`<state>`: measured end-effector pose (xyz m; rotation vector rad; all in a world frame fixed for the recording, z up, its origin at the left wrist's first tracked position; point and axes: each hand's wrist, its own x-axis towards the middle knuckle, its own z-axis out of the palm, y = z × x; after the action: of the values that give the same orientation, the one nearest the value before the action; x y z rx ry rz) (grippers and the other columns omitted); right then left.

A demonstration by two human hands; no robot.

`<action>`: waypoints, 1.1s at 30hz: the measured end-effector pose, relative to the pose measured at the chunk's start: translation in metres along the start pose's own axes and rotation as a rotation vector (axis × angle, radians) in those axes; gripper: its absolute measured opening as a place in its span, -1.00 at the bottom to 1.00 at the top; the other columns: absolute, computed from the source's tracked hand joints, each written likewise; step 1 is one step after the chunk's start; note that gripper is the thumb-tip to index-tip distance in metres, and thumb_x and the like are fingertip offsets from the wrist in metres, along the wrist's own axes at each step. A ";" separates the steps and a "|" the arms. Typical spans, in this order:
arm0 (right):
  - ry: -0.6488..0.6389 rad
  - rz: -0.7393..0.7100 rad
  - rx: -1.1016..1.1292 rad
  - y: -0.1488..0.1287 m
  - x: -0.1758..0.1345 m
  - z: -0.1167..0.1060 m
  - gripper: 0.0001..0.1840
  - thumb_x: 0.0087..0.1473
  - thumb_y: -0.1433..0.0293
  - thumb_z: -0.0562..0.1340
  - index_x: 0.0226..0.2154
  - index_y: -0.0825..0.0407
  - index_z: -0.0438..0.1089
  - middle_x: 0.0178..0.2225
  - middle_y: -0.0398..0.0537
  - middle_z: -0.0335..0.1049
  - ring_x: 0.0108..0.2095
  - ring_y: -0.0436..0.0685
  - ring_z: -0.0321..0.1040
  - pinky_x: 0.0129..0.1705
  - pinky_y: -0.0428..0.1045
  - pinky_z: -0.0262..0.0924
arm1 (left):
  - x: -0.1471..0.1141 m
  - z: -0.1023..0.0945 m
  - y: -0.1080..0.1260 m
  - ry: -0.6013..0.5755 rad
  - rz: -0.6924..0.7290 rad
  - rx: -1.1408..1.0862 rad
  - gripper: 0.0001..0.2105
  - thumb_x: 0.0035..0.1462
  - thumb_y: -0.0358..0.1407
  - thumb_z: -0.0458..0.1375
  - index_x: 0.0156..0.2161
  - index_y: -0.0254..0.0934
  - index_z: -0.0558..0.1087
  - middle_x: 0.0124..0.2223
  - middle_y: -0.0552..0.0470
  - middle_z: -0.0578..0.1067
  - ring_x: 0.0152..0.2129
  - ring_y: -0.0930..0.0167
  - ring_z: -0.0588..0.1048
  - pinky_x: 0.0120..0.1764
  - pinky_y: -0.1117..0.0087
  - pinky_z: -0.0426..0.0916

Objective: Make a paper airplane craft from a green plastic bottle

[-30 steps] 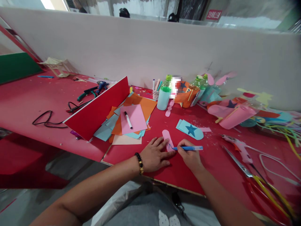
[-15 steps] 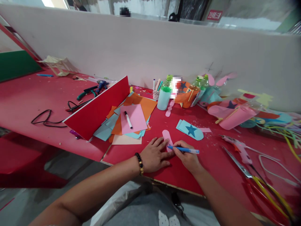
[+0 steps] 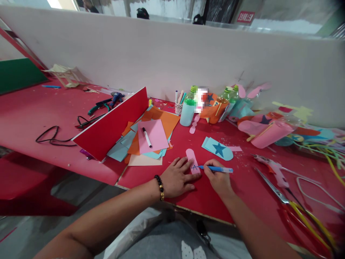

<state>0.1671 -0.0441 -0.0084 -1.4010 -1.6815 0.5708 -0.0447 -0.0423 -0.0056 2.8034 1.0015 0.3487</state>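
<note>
A small pink paper strip (image 3: 190,155) with a rounded far end lies on the red table, bearing thin blue lines of a star-like outline near its lower part. My left hand (image 3: 176,178) rests flat with spread fingers, its fingertips on the strip's left and lower edges. Between the fingers of my right hand (image 3: 218,178) is a blue marker (image 3: 219,169), its tip pointing left at the drawn lines. To the upper right lie light-blue rounded paper pieces (image 3: 206,144), the top one carrying a dark blue star (image 3: 219,149).
Stacked coloured paper (image 3: 161,115) with a white marker (image 3: 147,137) lies left, beside an upright red board (image 3: 115,122). Scissors (image 3: 272,187) and a pink glue gun (image 3: 272,169) lie right. Paper-wrapped bottles (image 3: 188,113) and a pen cup (image 3: 178,108) stand behind.
My right hand and the blue marker have shifted slightly right, and more of the blue lines on the pink strip now show. My left hand has stayed in place.
</note>
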 end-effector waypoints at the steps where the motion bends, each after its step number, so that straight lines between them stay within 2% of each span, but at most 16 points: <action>1: 0.002 0.001 -0.001 0.000 0.000 0.000 -0.84 0.10 0.34 0.16 -0.48 0.01 0.28 -0.54 -0.19 0.27 -0.50 0.03 0.23 -0.42 -0.08 0.15 | 0.000 0.000 0.000 -0.002 0.000 0.000 -0.51 0.24 0.12 -0.12 0.24 0.15 0.17 0.34 -0.02 0.05 0.23 0.09 0.07 0.18 -0.02 -0.04; 8: -0.016 -0.010 0.018 -0.002 -0.002 -0.001 -0.84 0.10 0.34 0.16 -0.49 0.01 0.28 -0.54 -0.19 0.27 -0.50 0.02 0.23 -0.42 -0.08 0.14 | 0.001 0.001 -0.001 -0.006 -0.001 -0.002 -0.50 0.23 0.13 -0.11 0.23 0.14 0.19 0.34 0.00 0.05 0.23 0.11 0.06 0.19 -0.02 -0.04; 24: -0.204 -0.022 0.080 -0.005 -0.006 0.000 -0.82 0.14 0.33 0.16 -0.47 0.01 0.28 -0.54 -0.20 0.27 -0.50 0.01 0.21 -0.44 -0.08 0.11 | 0.000 -0.001 0.000 0.001 0.009 0.012 -0.52 0.23 0.12 -0.10 0.21 0.12 0.24 0.34 -0.02 0.05 0.22 0.09 0.07 0.19 -0.01 -0.06; 28: -0.211 -0.028 0.088 -0.006 -0.006 0.000 -0.83 0.14 0.34 0.16 -0.47 0.01 0.29 -0.53 -0.20 0.28 -0.49 0.01 0.23 -0.43 -0.09 0.12 | 0.001 -0.002 0.000 0.002 0.010 0.021 -0.50 0.23 0.12 -0.11 0.22 0.11 0.22 0.34 -0.01 0.06 0.22 0.11 0.07 0.19 0.01 -0.06; 33: -0.155 -0.011 0.080 -0.007 -0.005 -0.001 -0.85 0.14 0.34 0.17 -0.45 0.01 0.30 -0.51 -0.18 0.29 -0.48 0.02 0.24 -0.42 -0.09 0.14 | 0.001 -0.005 0.000 -0.014 0.008 0.007 -0.51 0.24 0.12 -0.13 0.22 0.13 0.20 0.34 -0.03 0.05 0.23 0.10 0.07 0.18 -0.01 -0.05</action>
<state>0.1637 -0.0513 -0.0040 -1.3180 -1.7667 0.7482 -0.0452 -0.0420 -0.0010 2.8123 0.9908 0.3265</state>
